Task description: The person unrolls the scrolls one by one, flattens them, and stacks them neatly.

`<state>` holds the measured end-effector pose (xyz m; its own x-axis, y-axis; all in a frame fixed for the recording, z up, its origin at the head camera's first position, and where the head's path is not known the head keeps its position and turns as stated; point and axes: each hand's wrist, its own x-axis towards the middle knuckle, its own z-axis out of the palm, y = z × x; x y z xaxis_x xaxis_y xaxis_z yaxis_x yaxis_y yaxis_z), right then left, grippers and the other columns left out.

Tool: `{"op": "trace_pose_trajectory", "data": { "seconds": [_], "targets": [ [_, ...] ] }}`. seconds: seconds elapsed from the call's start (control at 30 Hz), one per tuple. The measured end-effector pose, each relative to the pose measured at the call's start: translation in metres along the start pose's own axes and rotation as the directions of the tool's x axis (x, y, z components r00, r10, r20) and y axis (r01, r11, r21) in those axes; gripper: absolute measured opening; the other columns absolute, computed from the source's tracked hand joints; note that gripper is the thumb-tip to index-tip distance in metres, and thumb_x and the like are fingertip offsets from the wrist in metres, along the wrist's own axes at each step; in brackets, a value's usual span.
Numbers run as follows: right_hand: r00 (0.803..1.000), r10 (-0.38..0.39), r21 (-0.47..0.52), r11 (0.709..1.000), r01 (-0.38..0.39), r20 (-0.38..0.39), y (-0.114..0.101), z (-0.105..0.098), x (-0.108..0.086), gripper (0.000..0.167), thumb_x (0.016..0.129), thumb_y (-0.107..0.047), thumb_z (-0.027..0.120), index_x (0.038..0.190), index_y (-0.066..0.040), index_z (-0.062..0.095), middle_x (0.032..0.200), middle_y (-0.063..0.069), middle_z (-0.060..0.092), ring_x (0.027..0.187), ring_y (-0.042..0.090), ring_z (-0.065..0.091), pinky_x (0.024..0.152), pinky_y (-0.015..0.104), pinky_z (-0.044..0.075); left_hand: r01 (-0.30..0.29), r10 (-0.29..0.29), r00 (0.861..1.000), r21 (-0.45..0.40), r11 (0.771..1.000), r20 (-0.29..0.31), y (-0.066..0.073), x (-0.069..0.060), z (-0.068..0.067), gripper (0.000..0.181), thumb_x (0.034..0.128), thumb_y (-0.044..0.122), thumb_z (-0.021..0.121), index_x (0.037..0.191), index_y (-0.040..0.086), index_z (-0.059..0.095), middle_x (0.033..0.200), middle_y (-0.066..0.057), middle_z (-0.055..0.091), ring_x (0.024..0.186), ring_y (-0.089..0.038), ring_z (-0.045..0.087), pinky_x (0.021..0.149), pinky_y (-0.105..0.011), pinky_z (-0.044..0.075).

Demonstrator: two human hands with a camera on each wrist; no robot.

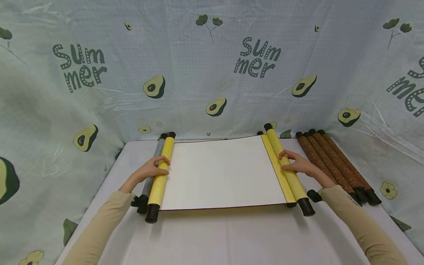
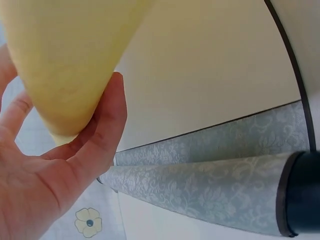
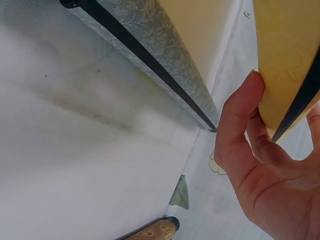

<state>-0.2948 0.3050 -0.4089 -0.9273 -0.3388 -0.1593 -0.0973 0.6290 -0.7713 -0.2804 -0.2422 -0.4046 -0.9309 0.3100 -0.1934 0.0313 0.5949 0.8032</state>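
A scroll with yellow rolled ends is stretched between my two hands, its white sheet (image 1: pixel 218 169) spread in the middle. My left hand (image 1: pixel 153 168) grips its left roll (image 1: pixel 162 186), fingers and thumb curled round it. Round the right roll (image 1: pixel 285 165) my right hand (image 1: pixel 298 164) curls in the same way. Black knobs cap both rolls. Underneath is a grey-blue scroll with a floral pattern; its left roll (image 2: pixel 200 192) lies below my left hand, and its other patterned end (image 3: pixel 150 40) shows in the right wrist view. Most of this lower scroll is hidden in the head view.
Several brown patterned scrolls (image 1: pixel 334 162) with black ends lie side by side on the right of the white table (image 1: pixel 215 235). A pale curtain (image 1: pixel 185 66) printed with avocados and lettering hangs behind the table and at its sides.
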Motion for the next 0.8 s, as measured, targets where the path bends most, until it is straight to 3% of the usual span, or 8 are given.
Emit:
{"op": "trace_pose_trajectory", "data": {
  "seconds": [0.23, 0.53, 0.8],
  "targets": [
    [1.0, -0.009, 0.005, 1.0, 0.009, 0.008, 0.0034, -0.0021, -0.0004, 0.034, 0.082, -0.018, 0.062, 0.107, -0.007, 0.042, 0.118, 0.022, 0.036, 0.059, 0.014, 0.046, 0.048, 0.032, 0.041, 0.01, -0.01, 1.0, -0.006, 1.0, 0.008, -0.0034, 0.0012, -0.0007, 0.03, 0.082, 0.014, 0.059, 0.107, 0.001, 0.051, 0.115, -0.025, 0.043, 0.064, -0.017, 0.049, 0.051, -0.026, 0.041],
    [1.0, -0.002, 0.005, 1.0, 0.002, 0.003, 0.0027, -0.0031, -0.003, 0.034, 0.081, -0.018, 0.062, 0.106, -0.008, 0.042, 0.117, 0.021, 0.036, 0.064, 0.015, 0.047, 0.049, 0.03, 0.041, -0.033, 0.036, 0.998, 0.064, 0.997, -0.047, -0.0004, -0.0001, 0.0036, 0.033, 0.0758, 0.02, 0.07, 0.094, 0.001, 0.051, 0.108, -0.019, 0.044, 0.07, -0.02, 0.042, 0.056, -0.027, 0.037],
    [1.0, -0.018, 0.023, 1.0, 0.017, 0.013, 0.0009, -0.0048, -0.0071, 0.037, 0.082, -0.018, 0.062, 0.109, -0.004, 0.04, 0.118, 0.023, 0.035, 0.061, 0.015, 0.046, 0.049, 0.031, 0.04, -0.036, 0.039, 0.998, 0.076, 0.996, -0.046, 0.0004, 0.0004, 0.0016, 0.032, 0.0757, 0.015, 0.069, 0.096, 0.0, 0.049, 0.115, -0.025, 0.039, 0.065, -0.019, 0.046, 0.056, -0.027, 0.041]
  ]
}}
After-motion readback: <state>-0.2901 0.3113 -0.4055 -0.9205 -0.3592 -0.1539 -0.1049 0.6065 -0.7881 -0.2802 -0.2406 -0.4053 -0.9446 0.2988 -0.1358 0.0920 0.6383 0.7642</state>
